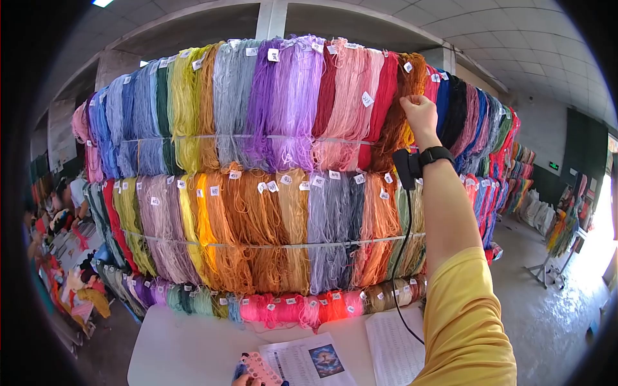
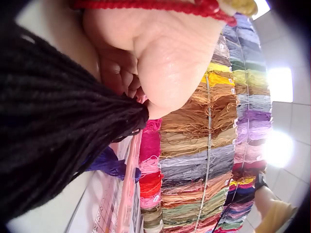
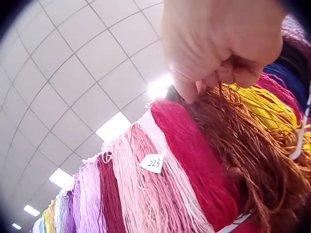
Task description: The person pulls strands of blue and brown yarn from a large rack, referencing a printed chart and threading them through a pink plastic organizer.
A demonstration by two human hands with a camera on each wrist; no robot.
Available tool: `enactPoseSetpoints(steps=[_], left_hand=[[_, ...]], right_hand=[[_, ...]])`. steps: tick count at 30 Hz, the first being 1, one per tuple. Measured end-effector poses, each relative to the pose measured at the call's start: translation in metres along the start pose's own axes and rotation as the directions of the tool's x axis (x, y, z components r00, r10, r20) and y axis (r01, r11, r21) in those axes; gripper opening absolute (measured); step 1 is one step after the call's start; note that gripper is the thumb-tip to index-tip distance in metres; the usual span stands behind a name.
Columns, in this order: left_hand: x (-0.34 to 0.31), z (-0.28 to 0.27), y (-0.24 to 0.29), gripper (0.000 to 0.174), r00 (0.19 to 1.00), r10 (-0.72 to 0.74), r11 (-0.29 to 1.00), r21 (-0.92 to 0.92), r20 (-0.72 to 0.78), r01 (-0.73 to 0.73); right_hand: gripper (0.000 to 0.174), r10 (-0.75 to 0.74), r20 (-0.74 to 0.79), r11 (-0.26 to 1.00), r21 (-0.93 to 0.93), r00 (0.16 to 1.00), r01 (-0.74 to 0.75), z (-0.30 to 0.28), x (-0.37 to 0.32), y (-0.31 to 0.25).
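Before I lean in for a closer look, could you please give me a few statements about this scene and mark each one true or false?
1. The right hand pinches brown yarn. True.
2. The tag marked 223 is on purple yarn. False: that tag is on pink yarn.
3. The left hand holds a pink board. True.
4. The dark wristband is worn on the left arm. False: it is on the right arm.
5. A sheet with a colour picture lies on the white table. True.
6. The sleeve on the raised arm is blue. False: it is yellow.
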State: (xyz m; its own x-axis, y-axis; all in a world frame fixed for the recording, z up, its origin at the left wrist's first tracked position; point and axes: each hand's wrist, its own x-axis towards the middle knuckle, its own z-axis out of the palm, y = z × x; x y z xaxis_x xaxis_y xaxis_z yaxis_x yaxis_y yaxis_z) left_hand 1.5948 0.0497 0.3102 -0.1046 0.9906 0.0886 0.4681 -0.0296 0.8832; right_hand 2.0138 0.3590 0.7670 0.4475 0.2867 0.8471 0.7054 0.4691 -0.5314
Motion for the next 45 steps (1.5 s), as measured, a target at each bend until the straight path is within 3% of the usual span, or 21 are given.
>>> enactPoseSetpoints(steps=[5, 8, 11, 14, 17, 23, 26, 28, 29, 31, 33, 40, 43, 44, 45], left_hand=[[0.0, 0.001, -0.002, 0.028, 1.0, 0.009, 1.0, 0.001, -0.008, -0.009], [-0.001, 0.0, 0.003, 0.028, 1.0, 0.004, 1.0, -0.007, 0.001, -0.004], [0.0, 0.0, 0.005, 0.027, 1.0, 0.004, 1.0, -0.008, 0.009, -0.004], [-0.001, 0.0, 0.003, 0.027, 1.0, 0.014, 1.0, 0.009, 0.004, -0.014], [-0.001, -0.001, 0.007, 0.027, 1.0, 0.014, 1.0, 0.007, 0.012, -0.014], [-0.001, -0.002, 0.006, 0.027, 0.999, 0.04, 0.999, 0.009, 0.016, -0.04], [0.001, 0.0, -0.004, 0.027, 0.999, 0.051, 0.999, 0.006, 0.004, -0.051], [0.001, 0.0, -0.005, 0.027, 0.999, 0.04, 0.999, 0.022, 0.019, -0.041], [0.0, -0.001, -0.004, 0.028, 0.999, 0.038, 0.999, 0.014, 0.019, -0.038], [-0.001, -0.001, 0.0, 0.028, 0.999, 0.032, 0.999, -0.003, 0.015, -0.032], [-0.001, -0.001, -0.002, 0.029, 0.999, 0.048, 0.999, -0.019, -0.002, -0.048], [0.003, 0.001, -0.007, 0.031, 1.0, 0.012, 1.0, 0.009, 0.009, -0.013], [0.008, 0.004, -0.007, 0.032, 0.999, -0.034, 0.994, 0.105, -0.009, 0.035], [0.011, 0.007, -0.009, 0.034, 0.997, -0.074, 0.984, 0.16, 0.0, 0.073], [0.015, 0.011, -0.013, 0.03, 0.998, -0.024, 0.972, 0.231, -0.052, 0.035]], right_hand=[[0.027, 0.009, -0.05, 1.0, 0.006, 0.999, -0.008, 0.01, 0.011, 0.014], [0.025, 0.038, -0.047, 0.985, 0.171, 0.998, -0.03, 0.014, 0.016, 0.024], [0.02, 0.086, 0.019, 0.912, 0.401, 0.996, -0.086, 0.009, 0.008, 0.019], [0.017, 0.117, 0.068, 0.849, 0.511, 0.991, -0.136, 0.002, 0.002, 0.01], [0.016, 0.142, 0.075, 0.822, 0.546, 0.987, -0.16, -0.001, -0.001, 0.005], [0.018, 0.211, 0.288, 0.619, 0.7, 0.934, -0.356, -0.012, 0.005, -0.003], [0.021, 0.128, 0.231, 0.851, 0.473, 0.965, -0.226, -0.012, 0.01, -0.005], [0.022, -0.03, 0.051, 0.986, 0.168, 0.998, 0.021, -0.006, 0.005, -0.002], [0.023, -0.13, -0.018, 0.991, -0.01, 0.991, 0.13, -0.005, 0.0, -0.003], [0.026, -0.132, 0.023, 0.976, -0.174, 0.991, 0.134, -0.006, -0.013, -0.004], [0.026, -0.146, 0.032, 0.96, -0.238, 0.989, 0.15, -0.007, -0.031, -0.011], [0.023, -0.198, 0.058, 0.973, -0.11, 0.979, 0.203, -0.007, -0.076, -0.019], [0.022, -0.171, 0.125, 0.983, -0.045, 0.977, 0.178, -0.005, -0.107, -0.022], [0.021, -0.216, 0.124, 0.975, -0.025, 0.968, 0.221, -0.005, -0.118, -0.024], [0.019, -0.26, 0.12, 0.965, -0.004, 0.958, 0.263, -0.005, -0.128, -0.026]])
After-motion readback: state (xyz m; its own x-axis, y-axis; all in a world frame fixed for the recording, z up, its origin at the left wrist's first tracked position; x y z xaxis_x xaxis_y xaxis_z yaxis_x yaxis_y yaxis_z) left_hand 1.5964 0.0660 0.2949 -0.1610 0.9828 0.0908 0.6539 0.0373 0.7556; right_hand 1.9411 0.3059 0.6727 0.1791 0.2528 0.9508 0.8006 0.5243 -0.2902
